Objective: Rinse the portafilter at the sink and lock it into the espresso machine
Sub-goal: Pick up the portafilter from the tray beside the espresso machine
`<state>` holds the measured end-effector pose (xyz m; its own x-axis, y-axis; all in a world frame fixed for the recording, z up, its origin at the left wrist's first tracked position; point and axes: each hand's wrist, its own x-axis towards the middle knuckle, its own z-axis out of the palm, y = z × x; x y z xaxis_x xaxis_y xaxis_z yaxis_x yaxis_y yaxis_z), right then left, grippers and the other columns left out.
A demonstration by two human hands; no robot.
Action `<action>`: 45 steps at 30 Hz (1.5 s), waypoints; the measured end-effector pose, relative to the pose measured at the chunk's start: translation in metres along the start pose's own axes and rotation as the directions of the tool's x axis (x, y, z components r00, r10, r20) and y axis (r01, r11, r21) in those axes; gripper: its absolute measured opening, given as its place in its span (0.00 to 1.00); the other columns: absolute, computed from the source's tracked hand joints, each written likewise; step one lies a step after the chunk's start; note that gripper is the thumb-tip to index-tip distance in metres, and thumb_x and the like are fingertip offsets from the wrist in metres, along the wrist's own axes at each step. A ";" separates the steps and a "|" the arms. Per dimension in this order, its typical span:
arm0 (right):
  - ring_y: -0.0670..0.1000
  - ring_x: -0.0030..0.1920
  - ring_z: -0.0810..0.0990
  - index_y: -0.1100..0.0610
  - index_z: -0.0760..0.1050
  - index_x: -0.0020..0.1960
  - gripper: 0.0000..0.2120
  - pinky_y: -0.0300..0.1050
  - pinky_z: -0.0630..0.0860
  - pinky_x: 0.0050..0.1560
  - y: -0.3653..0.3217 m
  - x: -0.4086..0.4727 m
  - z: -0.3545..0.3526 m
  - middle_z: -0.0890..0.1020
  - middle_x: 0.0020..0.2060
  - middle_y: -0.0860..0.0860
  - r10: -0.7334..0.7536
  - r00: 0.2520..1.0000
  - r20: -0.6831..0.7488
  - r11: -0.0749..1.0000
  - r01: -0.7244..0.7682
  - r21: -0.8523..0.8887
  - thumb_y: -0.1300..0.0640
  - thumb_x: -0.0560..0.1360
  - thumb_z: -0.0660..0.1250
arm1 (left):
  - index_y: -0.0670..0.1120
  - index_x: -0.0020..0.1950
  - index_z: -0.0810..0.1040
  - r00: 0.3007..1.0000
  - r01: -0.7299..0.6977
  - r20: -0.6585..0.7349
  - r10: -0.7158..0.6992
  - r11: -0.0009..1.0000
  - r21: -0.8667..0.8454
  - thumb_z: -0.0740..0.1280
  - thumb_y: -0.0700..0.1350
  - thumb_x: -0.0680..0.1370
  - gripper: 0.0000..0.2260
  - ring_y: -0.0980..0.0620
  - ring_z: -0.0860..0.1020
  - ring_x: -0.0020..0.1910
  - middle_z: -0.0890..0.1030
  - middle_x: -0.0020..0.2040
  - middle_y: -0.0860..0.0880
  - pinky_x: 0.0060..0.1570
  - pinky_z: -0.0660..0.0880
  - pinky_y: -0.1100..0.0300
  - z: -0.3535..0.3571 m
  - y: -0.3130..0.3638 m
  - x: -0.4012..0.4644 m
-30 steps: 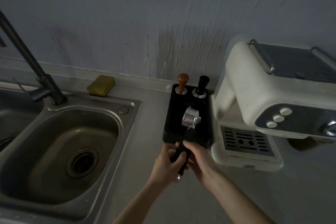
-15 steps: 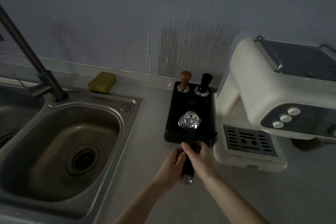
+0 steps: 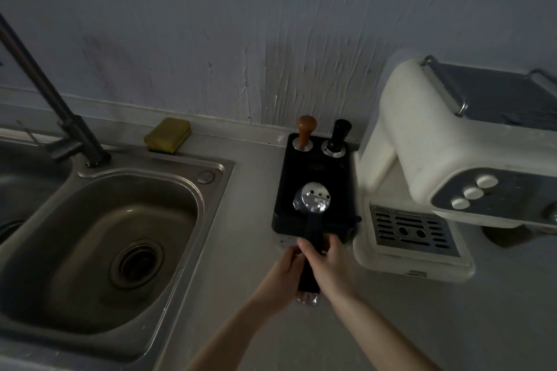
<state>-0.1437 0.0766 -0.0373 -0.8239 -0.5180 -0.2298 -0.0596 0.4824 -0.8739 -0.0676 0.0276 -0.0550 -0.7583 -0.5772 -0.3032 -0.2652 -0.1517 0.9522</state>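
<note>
The portafilter point(image 3: 313, 201) has a shiny metal head and a long black handle. Its head hangs over the black tamping station point(image 3: 315, 172), underside with holes facing up. My right hand point(image 3: 327, 265) grips the handle from the right. My left hand point(image 3: 284, 272) holds the same handle from the left. The steel sink point(image 3: 99, 247) lies to the left with its tap point(image 3: 60, 111) behind it. The white espresso machine point(image 3: 446, 159) stands to the right, its drip grate point(image 3: 413, 229) in front.
A wooden-topped tamper point(image 3: 306, 131) and a black tamper point(image 3: 339, 137) stand at the back of the tamping station. A yellow sponge point(image 3: 168, 135) lies by the wall behind the sink. A second basin point(image 3: 27, 187) shows at the far left.
The portafilter has been lifted and tipped, so its head's underside faces up. Both hands keep their hold on the handle and have shifted slightly toward me.
</note>
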 end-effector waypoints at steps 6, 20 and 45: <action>0.55 0.49 0.79 0.62 0.71 0.57 0.19 0.40 0.69 0.46 0.001 -0.001 0.004 0.80 0.48 0.56 0.036 0.999 0.019 0.999 -0.036 -0.019 0.53 0.72 0.69 | 0.45 0.52 0.70 1.000 0.001 -0.025 -0.001 1.000 0.009 0.53 0.40 0.80 0.07 0.64 0.73 0.37 0.74 0.38 0.54 0.35 0.70 0.77 -0.001 -0.007 0.002; 0.56 0.52 0.78 0.63 0.70 0.58 0.17 0.37 0.67 0.44 0.004 -0.004 0.009 0.76 0.46 0.53 0.041 0.999 -0.014 0.995 -0.039 0.096 0.57 0.73 0.67 | 0.44 0.53 0.69 1.000 -0.008 -0.006 0.008 1.000 -0.028 0.54 0.40 0.80 0.06 0.68 0.77 0.26 0.76 0.37 0.51 0.30 0.72 0.74 0.000 -0.007 0.002; 0.49 0.42 0.77 0.56 0.79 0.48 0.15 0.45 0.73 0.44 -0.032 -0.021 0.005 0.84 0.39 0.50 0.071 0.873 0.482 0.761 -0.359 0.540 0.53 0.75 0.54 | 0.42 0.51 0.73 0.995 0.037 0.090 -0.043 0.997 0.063 0.62 0.55 0.69 0.19 0.59 0.71 0.21 0.75 0.31 0.50 0.25 0.68 0.66 -0.030 0.025 -0.042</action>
<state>-0.1220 0.0690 -0.0068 -0.4524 -0.7586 -0.4689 0.5547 0.1724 -0.8140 -0.0238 0.0238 -0.0176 -0.7968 -0.4954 -0.3459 -0.3302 -0.1225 0.9359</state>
